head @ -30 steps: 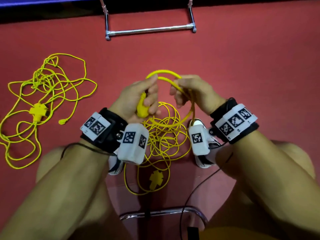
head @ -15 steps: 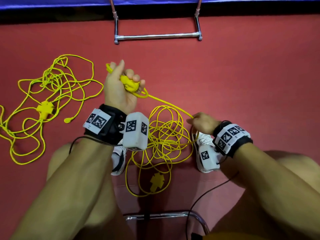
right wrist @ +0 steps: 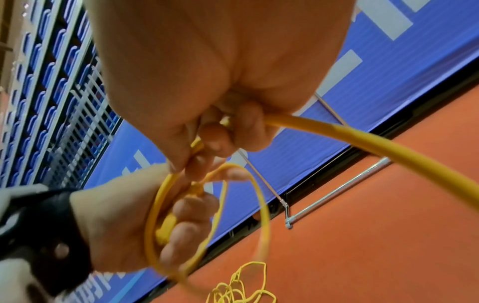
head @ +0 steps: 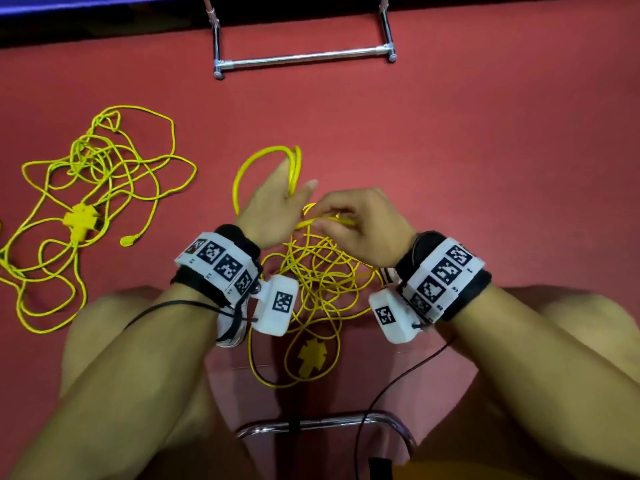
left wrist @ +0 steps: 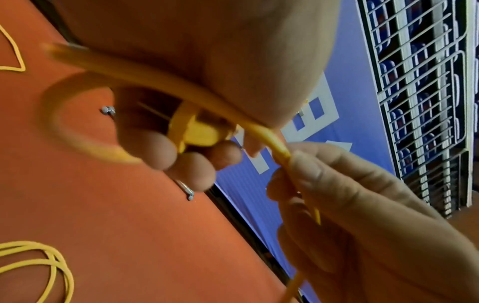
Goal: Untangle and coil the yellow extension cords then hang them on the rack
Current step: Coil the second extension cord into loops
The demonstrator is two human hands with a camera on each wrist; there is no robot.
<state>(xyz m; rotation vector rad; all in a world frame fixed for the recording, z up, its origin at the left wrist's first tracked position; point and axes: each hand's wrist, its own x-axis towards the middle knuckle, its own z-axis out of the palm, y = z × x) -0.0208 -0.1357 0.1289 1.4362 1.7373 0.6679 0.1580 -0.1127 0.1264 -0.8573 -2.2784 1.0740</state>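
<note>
My left hand grips the yellow plug and the coiled loops of one yellow extension cord. Just beside it, my right hand pinches the same cord between thumb and fingers. The rest of this cord lies in a tangled pile on the red floor between my feet, with its socket block nearest me. A second yellow cord lies tangled at the left with its own socket block. The chrome rack bar stands ahead, with nothing hanging on it.
A blue barrier runs along the far edge behind the rack. The chrome frame of a chair and a black cable are close below my arms. My white shoes flank the pile.
My left hand has come back from its stretch up and left, and my right hand has risen from the pile to meet it. Another loop of cord now lies in the left hand.
</note>
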